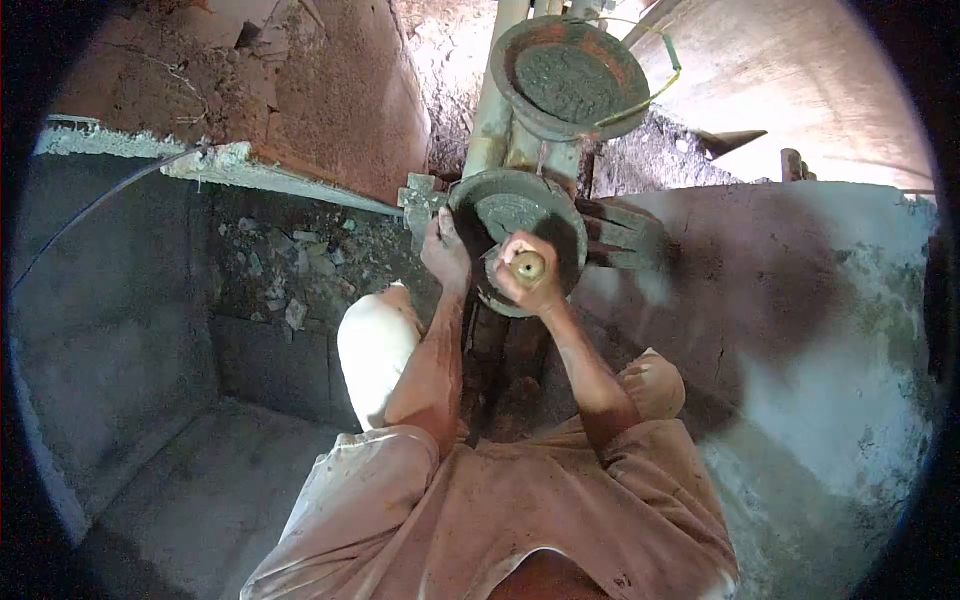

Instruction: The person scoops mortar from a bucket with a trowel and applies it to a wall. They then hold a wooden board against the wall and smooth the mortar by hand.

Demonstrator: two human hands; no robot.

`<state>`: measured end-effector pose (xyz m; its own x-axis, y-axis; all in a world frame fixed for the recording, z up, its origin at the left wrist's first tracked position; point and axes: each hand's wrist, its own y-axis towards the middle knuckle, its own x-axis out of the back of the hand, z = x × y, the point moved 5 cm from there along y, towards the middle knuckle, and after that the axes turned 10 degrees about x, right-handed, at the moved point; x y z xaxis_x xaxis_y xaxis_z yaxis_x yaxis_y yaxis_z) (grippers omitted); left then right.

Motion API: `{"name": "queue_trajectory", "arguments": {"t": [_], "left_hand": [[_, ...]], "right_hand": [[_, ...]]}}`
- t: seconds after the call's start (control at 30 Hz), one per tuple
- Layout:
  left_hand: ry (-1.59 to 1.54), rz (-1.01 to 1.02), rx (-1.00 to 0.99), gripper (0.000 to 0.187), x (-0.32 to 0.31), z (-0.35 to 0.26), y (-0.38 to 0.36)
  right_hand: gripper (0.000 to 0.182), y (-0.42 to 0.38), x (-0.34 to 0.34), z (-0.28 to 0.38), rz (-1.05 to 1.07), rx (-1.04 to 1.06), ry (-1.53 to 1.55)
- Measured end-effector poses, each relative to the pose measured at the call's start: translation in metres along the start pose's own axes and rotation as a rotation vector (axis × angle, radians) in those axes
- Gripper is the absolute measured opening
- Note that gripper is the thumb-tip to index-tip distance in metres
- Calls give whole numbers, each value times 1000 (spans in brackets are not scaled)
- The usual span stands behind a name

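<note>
Overhead, beyond the near pan [512, 208], another mortar-filled pan [568, 82] on poles [492, 140].

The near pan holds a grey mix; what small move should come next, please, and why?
Perhaps draw the tool through the grey mix: the right hand grips its handle over the near pan, while the left hand holds the rim.

Likely a building site: rough walls [790, 290], rubble [290, 262].
</note>
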<state>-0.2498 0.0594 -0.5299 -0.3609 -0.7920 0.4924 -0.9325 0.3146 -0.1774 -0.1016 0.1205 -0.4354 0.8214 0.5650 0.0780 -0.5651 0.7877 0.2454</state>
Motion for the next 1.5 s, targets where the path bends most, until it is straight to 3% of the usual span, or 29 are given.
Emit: {"name": "queue_trajectory", "arguments": {"t": [0.07,0.2,0.23,0.3,0.37,0.4,0.43,0.47,0.5,0.63,0.67,0.73,0.77,0.87,0.93,1.03,1.17,1.23,1.27,1.3,1.37,1.4,1.43,1.5], "left_hand": [[41,8,47,52,5,-9,-3],[-80,49,48,46,4,-10,-4],[-70,67,84,44,4,-9,-4],[-78,53,71,44,1,-1,-7],[-50,7,66,44,0,-3,-4],[-47,9,52,44,-1,-5,1],[-57,26,45,44,-2,-4,4],[-61,51,52,44,-2,2,0],[-79,82,76,44,-3,6,0],[-120,55,75,46,1,-5,-4],[-136,114,137,48,-15,28,8],[-96,131,54,51,-14,36,13],[-67,195,132,52,-5,16,7],[-7,98,54,55,2,7,9],[-41,110,68,54,-3,19,9],[-80,42,53,53,7,-14,-1],[-67,69,94,49,8,-13,-3],[-34,117,182,49,4,-6,-5],[-34,124,160,49,2,-4,-6],[-63,82,97,48,3,-6,-6],[-97,49,2,48,5,-17,-9],[-115,58,49,48,9,-23,-12],[-127,69,99,48,8,-26,-12],[-121,60,41,48,4,-27,-11]], "right_hand": [[14,14,21,17,4,104,-56],[16,31,83,25,-418,49,275],[16,36,85,16,-418,38,267],[16,39,99,-9,-941,58,468],[16,55,67,-31,-1006,78,425],[17,56,45,-47,-981,26,305],[16,59,22,-62,-779,-95,175],[13,72,9,-41,-656,192,-41],[12,67,-2,-46,-532,-86,231],[15,58,-18,-32,-28,-14,5],[17,51,-29,-24,64,-2,4],[14,43,-31,-14,190,-86,49],[14,37,-29,-7,190,-73,48],[22,22,-35,7,406,-84,4],[21,16,-38,19,569,14,-75],[18,9,-15,18,579,-98,-56],[13,48,39,49,212,-70,-84],[17,59,62,67,-118,84,-102],[19,62,71,71,-291,101,-116],[19,63,67,68,-315,122,-113],[22,48,65,42,-881,96,-47],[22,45,52,18,-906,113,-35],[23,34,39,-18,-1057,51,83],[20,20,22,-47,-1239,-70,177]]}}
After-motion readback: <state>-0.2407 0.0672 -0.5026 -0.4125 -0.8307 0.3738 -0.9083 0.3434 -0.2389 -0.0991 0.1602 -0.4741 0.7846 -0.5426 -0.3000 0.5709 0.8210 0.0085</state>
